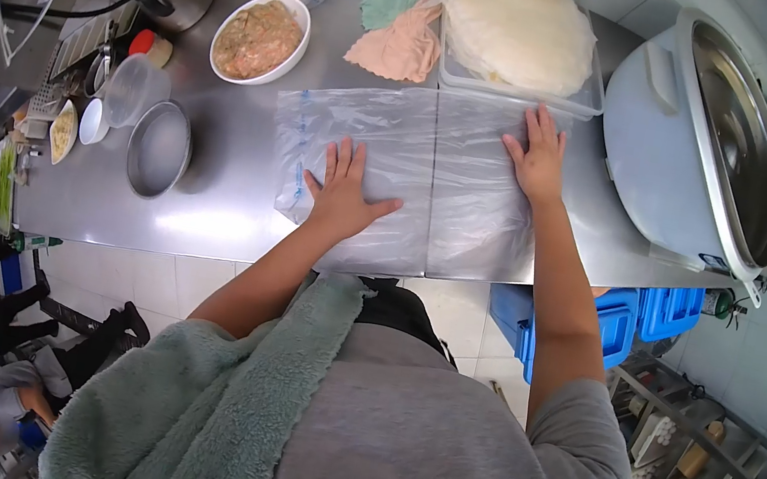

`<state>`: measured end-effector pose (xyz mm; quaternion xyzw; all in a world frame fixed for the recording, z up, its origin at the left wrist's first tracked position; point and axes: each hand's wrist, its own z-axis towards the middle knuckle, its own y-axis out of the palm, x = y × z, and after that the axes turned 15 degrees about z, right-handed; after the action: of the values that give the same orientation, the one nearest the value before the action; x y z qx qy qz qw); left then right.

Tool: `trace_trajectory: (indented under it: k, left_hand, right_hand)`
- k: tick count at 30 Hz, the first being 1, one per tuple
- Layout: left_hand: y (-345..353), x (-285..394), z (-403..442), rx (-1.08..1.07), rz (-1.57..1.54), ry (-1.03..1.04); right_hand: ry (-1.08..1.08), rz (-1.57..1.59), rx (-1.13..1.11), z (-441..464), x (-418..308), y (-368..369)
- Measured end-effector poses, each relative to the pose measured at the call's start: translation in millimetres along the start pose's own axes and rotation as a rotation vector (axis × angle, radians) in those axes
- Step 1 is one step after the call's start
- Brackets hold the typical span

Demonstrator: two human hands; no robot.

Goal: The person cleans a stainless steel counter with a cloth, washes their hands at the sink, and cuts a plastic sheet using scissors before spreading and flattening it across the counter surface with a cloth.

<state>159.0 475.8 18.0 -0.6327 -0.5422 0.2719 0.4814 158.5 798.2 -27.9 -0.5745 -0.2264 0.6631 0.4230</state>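
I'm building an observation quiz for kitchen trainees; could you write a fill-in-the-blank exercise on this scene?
The left hand and right hand lie on clear ______ sheeting.
The bowl of pinkish mixture is ______.
Beside the peach cloth lies a pale ______ cloth.
The bins below the table are ______.

Missing words: plastic; white; green; blue.

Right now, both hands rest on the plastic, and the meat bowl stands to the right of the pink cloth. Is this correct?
Not quite: the head view shows the meat bowl to the left of the pink cloth. The left hand and right hand do rest on the plastic.
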Motion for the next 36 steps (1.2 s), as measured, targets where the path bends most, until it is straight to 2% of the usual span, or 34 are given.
trace_trajectory:
  k: [6, 9, 11, 12, 14, 16, 19, 20, 23, 25, 28, 31, 33, 34, 35, 36]
  left_hand:
    - [23.2, -28.2, 1.2, 0.117, -0.118, 0.074]
    - [12.1, -28.5, 1.1, 0.181, -0.281, 0.079]
    - [0.2, -40.6, -4.1, 0.296, -0.378, 0.152]
    - [-2.2, -41.6, -10.9, 0.308, -0.244, 0.182]
    - [-3.1, -46.4, -33.1, 0.346, 0.028, 0.238]
    - [12.8, -68.7, -39.1, 0.261, 0.124, 0.153]
    - [0.1, -79.4, -33.9, 0.252, 0.171, 0.059]
    - [-7.0, -82.7, -31.9, 0.263, 0.172, 0.034]
    - [-21.5, -93.9, 16.1, 0.459, -0.064, 0.226]
    - [-21.6, -82.5, 55.6, 0.451, 0.109, 0.212]
    - [-12.8, -73.1, 93.0, 0.501, 0.301, 0.166]
    - [-16.7, -77.3, 95.4, 0.629, 0.247, 0.183]
    - [-24.7, -86.6, 57.2, 0.692, -0.038, 0.006]
    - [-28.3, -89.8, 33.5, 0.728, -0.174, -0.077]
    - [-12.5, -97.9, 11.5, 0.717, -0.16, -0.347]
    - [8.4, -109.7, -3.3, 0.467, -0.297, -0.467]
  right_hand:
    - [0.031, 0.01, 0.033, 1.0, 11.1, -2.9]
    - [-0.085, -0.156, 0.323, -8.0, -14.7, -46.4]
    - [-0.171, -0.045, 0.244, -45.5, -34.7, -64.0]
    - [-0.212, 0.014, 0.209, -69.8, -44.2, -72.6]
    - [-0.221, -0.063, -0.164, -123.2, -52.5, -82.3]
    - [-0.053, -0.087, -0.224, -171.9, -24.5, -94.7]
    - [0.1, -0.093, -0.053, -213.0, 4.7, -126.2]
    - [0.112, -0.098, -0.023, -212.3, 9.1, -133.3]
    - [0.081, -0.077, 0.288, -150.5, -11.3, -112.8]
    - [-0.061, 0.021, 0.196, -90.5, -23.0, -83.0]
    - [-0.17, -0.025, 0.145, -18.6, -17.3, -28.8]
    - [-0.21, -0.094, 0.17, -1.9, -7.4, -3.3]
    - [-0.188, -0.113, 0.22, 0.8, -27.6, -12.6]
    - [-0.215, -0.007, 0.176, -4.0, -43.2, -9.1]
    - [-0.231, 0.099, 0.139, -14.3, -63.6, -1.2]
    - [-0.246, 0.202, 0.107, -22.5, -83.9, 8.6]
